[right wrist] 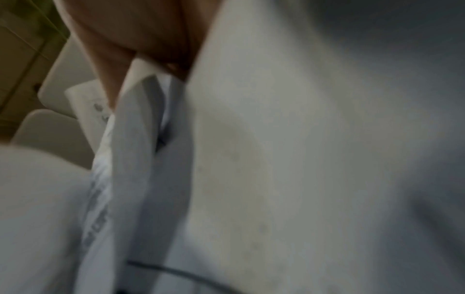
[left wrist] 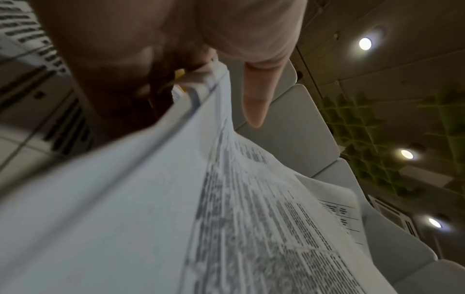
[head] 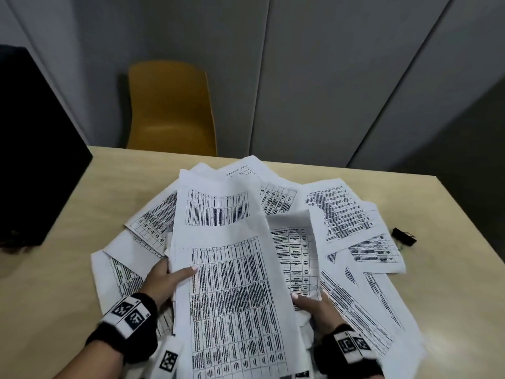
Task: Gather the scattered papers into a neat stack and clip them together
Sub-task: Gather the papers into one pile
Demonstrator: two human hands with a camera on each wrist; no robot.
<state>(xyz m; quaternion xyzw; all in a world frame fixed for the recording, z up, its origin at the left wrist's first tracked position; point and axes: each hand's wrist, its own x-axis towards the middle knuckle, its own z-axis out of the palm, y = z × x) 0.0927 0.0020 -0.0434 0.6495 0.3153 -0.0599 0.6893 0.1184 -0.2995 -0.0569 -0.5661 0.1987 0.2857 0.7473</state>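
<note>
Printed sheets with tables lie fanned over the wooden table [head: 49,283]. I hold a raised bundle of papers [head: 232,269] in the middle, tilted up toward me. My left hand [head: 169,280] grips its left edge, thumb on top and fingers underneath. The left wrist view shows that thumb [left wrist: 254,99] over the sheet edges [left wrist: 196,95]. My right hand [head: 317,307] holds the bundle's right edge lower down; its wrist view is blurred, showing skin [right wrist: 141,29] against paper [right wrist: 276,159]. Loose sheets [head: 341,212] remain on the table. A black binder clip [head: 404,236] lies to the right, beyond the papers.
A yellow chair [head: 169,110] stands behind the table's far edge. A large black object [head: 32,146] sits at the table's left side. Grey wall panels [head: 328,77] rise behind. Bare tabletop shows at the left and far right.
</note>
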